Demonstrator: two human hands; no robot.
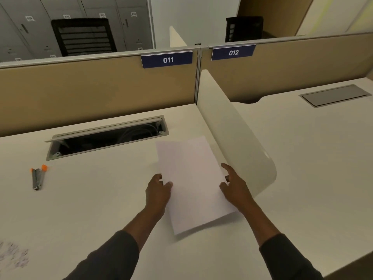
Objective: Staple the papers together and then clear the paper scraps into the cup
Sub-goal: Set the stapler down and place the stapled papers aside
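A stack of white papers (191, 182) lies slightly lifted over the white desk (101, 199), a little right of centre. My left hand (158, 191) pinches the stack's left edge, thumb on top. My right hand (235, 185) touches its right edge with the fingers spread. A grey stapler with orange ends (38, 176) lies far to the left, away from both hands. A pile of small paper scraps (14, 256) sits at the desk's front left corner. No cup is in view.
An open cable tray (107, 137) is sunk in the desk behind the papers. A curved white divider (236, 138) stands right beside my right hand. Tan partition panels with signs 011 and 012 close the back. A second desk (312, 148) lies to the right.
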